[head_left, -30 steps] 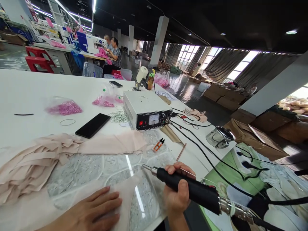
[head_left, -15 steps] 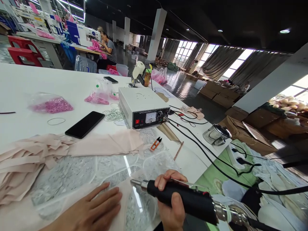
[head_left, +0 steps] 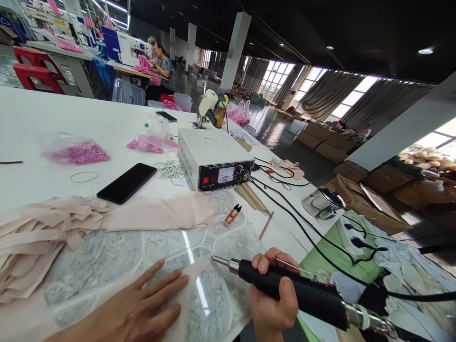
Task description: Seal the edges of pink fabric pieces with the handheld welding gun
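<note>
My left hand (head_left: 142, 297) lies flat with its fingers spread on a sheer pale pink fabric (head_left: 194, 275) over a grey marbled mat (head_left: 103, 256). My right hand (head_left: 272, 294) is wrapped round a black handheld tool (head_left: 295, 289) with a pointed metal tip and a cable at its rear. The tip points left, at the fabric's right edge; whether it touches is unclear. Beyond the mat stands a white control box (head_left: 217, 156) with a dial and a red switch. Folded pale pink fabric strips (head_left: 32, 232) are heaped at the left.
A black phone (head_left: 126, 183), orange thread snips (head_left: 232, 214), pink-filled plastic bags (head_left: 80, 151) and elastic loops (head_left: 171, 169) lie on the white table. Black cables (head_left: 302, 216) run right past a glass jar (head_left: 322, 202). A person (head_left: 164, 71) sits at a distant sewing machine.
My right hand and the black tool have moved right, and the tip has shifted right and slightly up. My left hand has moved slightly up and right, its fingers more spread.
</note>
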Demonstrator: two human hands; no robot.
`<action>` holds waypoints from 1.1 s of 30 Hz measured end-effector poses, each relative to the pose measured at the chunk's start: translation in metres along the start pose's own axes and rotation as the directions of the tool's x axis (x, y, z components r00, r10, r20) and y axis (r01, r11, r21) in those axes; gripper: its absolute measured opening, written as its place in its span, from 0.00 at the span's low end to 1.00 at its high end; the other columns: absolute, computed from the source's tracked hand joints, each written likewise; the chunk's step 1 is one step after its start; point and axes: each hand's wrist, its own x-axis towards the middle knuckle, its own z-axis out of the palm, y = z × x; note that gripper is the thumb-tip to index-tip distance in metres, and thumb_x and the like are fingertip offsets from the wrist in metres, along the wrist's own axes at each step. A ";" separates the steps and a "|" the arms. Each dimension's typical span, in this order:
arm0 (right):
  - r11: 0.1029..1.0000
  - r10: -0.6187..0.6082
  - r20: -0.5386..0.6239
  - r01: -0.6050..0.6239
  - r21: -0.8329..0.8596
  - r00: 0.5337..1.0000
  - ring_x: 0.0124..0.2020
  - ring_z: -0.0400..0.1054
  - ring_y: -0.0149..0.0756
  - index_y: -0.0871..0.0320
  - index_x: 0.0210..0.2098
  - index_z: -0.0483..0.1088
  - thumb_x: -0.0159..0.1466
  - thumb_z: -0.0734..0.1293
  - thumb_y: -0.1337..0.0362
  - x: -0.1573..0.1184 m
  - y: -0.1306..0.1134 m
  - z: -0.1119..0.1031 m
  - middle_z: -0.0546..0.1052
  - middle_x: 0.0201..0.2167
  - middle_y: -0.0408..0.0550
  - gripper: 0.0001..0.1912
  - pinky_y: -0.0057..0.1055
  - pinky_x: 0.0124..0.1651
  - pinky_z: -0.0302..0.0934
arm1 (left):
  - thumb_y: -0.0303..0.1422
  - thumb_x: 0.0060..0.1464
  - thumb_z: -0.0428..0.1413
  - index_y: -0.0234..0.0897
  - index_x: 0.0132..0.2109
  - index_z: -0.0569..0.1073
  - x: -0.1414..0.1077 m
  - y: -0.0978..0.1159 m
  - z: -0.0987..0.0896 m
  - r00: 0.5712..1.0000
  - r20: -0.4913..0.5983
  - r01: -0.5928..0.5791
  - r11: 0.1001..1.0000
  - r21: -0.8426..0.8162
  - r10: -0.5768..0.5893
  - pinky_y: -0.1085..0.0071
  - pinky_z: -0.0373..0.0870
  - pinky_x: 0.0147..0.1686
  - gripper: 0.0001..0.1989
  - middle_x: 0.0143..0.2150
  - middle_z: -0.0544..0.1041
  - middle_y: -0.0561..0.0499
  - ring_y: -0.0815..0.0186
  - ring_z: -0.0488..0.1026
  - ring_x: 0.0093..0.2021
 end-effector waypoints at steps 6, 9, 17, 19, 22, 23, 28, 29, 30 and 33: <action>1.000 0.000 -0.012 0.000 0.012 1.000 0.23 0.63 0.31 0.53 0.39 0.74 0.64 0.65 0.55 0.003 0.006 0.002 0.71 0.32 0.43 0.10 0.34 0.28 0.65 | 0.26 0.61 0.60 0.52 0.66 0.69 -0.002 -0.004 0.005 0.999 0.046 -0.023 0.995 0.095 0.018 0.55 0.50 0.74 0.29 0.72 0.65 0.51 0.55 0.64 0.71; 0.999 0.023 -0.018 -0.023 0.027 1.000 0.22 0.62 0.30 0.53 0.40 0.74 0.65 0.64 0.54 0.003 -0.003 -0.001 0.70 0.32 0.43 0.11 0.33 0.27 0.64 | 0.26 0.58 0.62 0.53 0.69 0.66 0.002 -0.004 0.002 0.998 0.066 -0.030 0.995 0.092 0.024 0.56 0.52 0.73 0.34 0.71 0.67 0.51 0.54 0.66 0.69; 0.991 0.098 0.060 -0.103 0.084 0.993 0.21 0.63 0.30 0.54 0.40 0.75 0.64 0.66 0.54 -0.006 -0.008 0.004 0.70 0.29 0.42 0.12 0.31 0.25 0.63 | 0.27 0.56 0.58 0.43 0.70 0.65 0.007 -0.005 0.002 0.990 -0.060 -0.107 0.967 0.231 0.124 0.59 0.37 0.75 0.35 0.69 0.70 0.50 0.59 0.68 0.68; 0.993 0.070 0.034 -0.073 0.095 0.997 0.22 0.64 0.30 0.53 0.41 0.75 0.64 0.66 0.55 -0.005 -0.001 0.008 0.71 0.31 0.42 0.11 0.32 0.27 0.64 | 0.27 0.56 0.57 0.38 0.70 0.65 0.006 -0.004 0.003 0.988 -0.064 -0.120 0.955 0.272 0.142 0.60 0.30 0.75 0.35 0.68 0.71 0.49 0.61 0.67 0.69; 0.996 0.034 0.002 -0.034 0.082 0.999 0.23 0.64 0.31 0.53 0.41 0.74 0.65 0.65 0.56 0.000 0.006 0.012 0.71 0.31 0.43 0.10 0.33 0.28 0.64 | 0.27 0.57 0.58 0.36 0.71 0.63 0.006 -0.005 0.002 0.993 -0.029 -0.106 0.961 0.255 0.117 0.64 0.37 0.76 0.35 0.69 0.70 0.49 0.61 0.66 0.70; 0.997 0.030 -0.002 -0.030 0.073 1.000 0.23 0.63 0.31 0.53 0.40 0.74 0.65 0.64 0.56 0.002 0.007 0.012 0.71 0.31 0.43 0.10 0.33 0.28 0.64 | 0.28 0.57 0.58 0.36 0.72 0.63 0.007 -0.005 0.001 0.994 -0.014 -0.100 0.966 0.238 0.106 0.65 0.42 0.75 0.36 0.70 0.69 0.49 0.61 0.66 0.70; 0.998 0.027 0.004 -0.027 0.050 1.000 0.23 0.62 0.30 0.52 0.40 0.73 0.66 0.64 0.55 0.006 0.010 0.007 0.70 0.32 0.42 0.10 0.33 0.28 0.62 | 0.25 0.53 0.58 0.40 0.74 0.60 0.018 -0.007 -0.013 0.994 0.064 -0.101 0.978 0.182 0.091 0.66 0.49 0.74 0.41 0.72 0.67 0.52 0.61 0.64 0.71; 0.998 0.029 0.004 -0.029 0.050 1.000 0.24 0.62 0.30 0.52 0.40 0.73 0.66 0.64 0.55 0.006 0.010 0.006 0.70 0.32 0.42 0.10 0.33 0.29 0.62 | 0.25 0.53 0.58 0.40 0.74 0.60 0.021 -0.008 -0.016 0.993 0.074 -0.109 0.979 0.173 0.097 0.67 0.50 0.74 0.41 0.71 0.67 0.52 0.61 0.64 0.71; 0.998 0.030 0.001 -0.030 0.051 1.000 0.24 0.62 0.30 0.53 0.41 0.73 0.65 0.64 0.55 0.006 0.010 0.004 0.71 0.33 0.42 0.10 0.33 0.29 0.63 | 0.26 0.53 0.58 0.41 0.74 0.61 0.023 -0.008 -0.019 0.992 0.086 -0.110 0.981 0.160 0.097 0.67 0.51 0.74 0.41 0.71 0.68 0.53 0.61 0.64 0.71; 0.997 0.033 -0.018 -0.032 0.065 0.999 0.24 0.62 0.30 0.53 0.41 0.74 0.65 0.65 0.56 0.006 0.010 0.000 0.72 0.33 0.42 0.10 0.32 0.28 0.63 | 0.26 0.50 0.59 0.43 0.74 0.59 0.027 -0.009 -0.023 0.987 0.135 -0.099 0.990 0.102 0.085 0.66 0.52 0.74 0.44 0.71 0.67 0.54 0.60 0.64 0.71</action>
